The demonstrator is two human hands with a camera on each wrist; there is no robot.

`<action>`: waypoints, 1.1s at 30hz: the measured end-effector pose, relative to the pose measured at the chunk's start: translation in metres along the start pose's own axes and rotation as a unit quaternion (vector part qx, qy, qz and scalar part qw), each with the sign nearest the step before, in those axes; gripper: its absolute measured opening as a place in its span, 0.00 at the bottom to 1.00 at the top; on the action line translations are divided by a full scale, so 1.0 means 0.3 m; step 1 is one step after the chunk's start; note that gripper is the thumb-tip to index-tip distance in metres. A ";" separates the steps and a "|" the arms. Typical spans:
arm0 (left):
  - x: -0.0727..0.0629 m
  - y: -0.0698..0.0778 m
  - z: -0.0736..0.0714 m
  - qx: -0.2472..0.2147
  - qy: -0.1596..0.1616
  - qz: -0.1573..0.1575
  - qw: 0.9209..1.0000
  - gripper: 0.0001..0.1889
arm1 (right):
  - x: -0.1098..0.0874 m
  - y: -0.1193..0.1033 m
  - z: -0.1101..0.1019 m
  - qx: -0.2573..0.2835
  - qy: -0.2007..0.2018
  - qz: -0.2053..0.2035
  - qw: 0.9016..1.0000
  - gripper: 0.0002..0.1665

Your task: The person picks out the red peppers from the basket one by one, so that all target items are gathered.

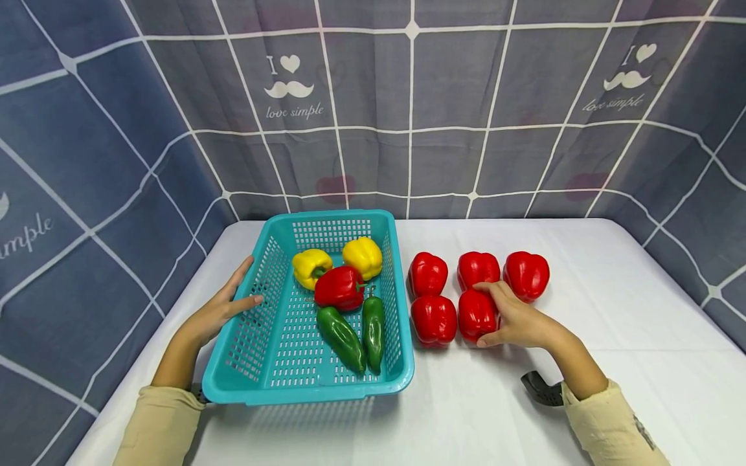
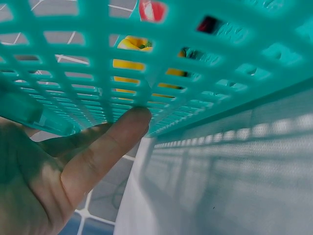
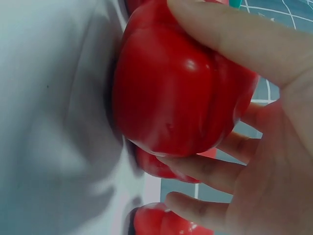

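Note:
My left hand [image 1: 218, 314] rests against the left wall of a turquoise plastic basket [image 1: 309, 392], with thumb and fingers fairly straight. In the left wrist view, the thumb [image 2: 105, 154] touches the slotted wall. Inside the basket lie two yellow bell peppers [image 1: 362, 257], one red bell pepper [image 1: 338, 288] and two long green peppers [image 1: 340, 338]. My right hand [image 1: 519, 320] holds a red bell pepper [image 3: 166, 93] between thumb and fingers; this pepper is the right one of the nearer row. Its underside is hidden.
Several more red bell peppers [image 1: 428, 274] stand right of the basket, close around the held one. All rest on a white-covered table [image 1: 466, 414]. Grey checked cloth [image 1: 443, 162] rises behind and at both sides. A black device [image 1: 542, 388] sits at the right wrist.

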State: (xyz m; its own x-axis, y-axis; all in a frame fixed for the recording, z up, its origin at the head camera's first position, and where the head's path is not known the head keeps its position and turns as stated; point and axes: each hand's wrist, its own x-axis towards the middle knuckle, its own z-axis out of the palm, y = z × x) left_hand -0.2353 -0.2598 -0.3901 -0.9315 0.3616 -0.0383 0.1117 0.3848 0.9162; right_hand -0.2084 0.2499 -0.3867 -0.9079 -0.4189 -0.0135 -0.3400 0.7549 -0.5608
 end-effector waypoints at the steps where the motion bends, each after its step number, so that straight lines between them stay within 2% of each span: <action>1: -0.001 0.000 0.000 0.000 -0.001 0.000 1.000 0.44 | -0.001 0.001 0.000 0.001 -0.001 0.000 1.000 0.54; 14: -0.004 0.001 0.001 0.003 0.000 0.000 1.000 0.44 | -0.006 0.005 -0.001 -0.007 -0.008 -0.006 1.000 0.56; 33: -0.002 0.003 -0.003 -0.007 -0.004 -0.001 1.000 0.45 | -0.008 0.004 -0.007 -0.011 -0.032 0.016 0.999 0.61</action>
State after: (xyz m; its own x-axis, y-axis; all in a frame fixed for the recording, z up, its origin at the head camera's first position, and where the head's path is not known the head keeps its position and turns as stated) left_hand -0.2350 -0.2603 -0.3889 -0.9293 0.3668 -0.0433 0.1049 0.3745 0.9213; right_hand -0.2070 0.2528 -0.3856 -0.9009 -0.4256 -0.0852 -0.3171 0.7794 -0.5404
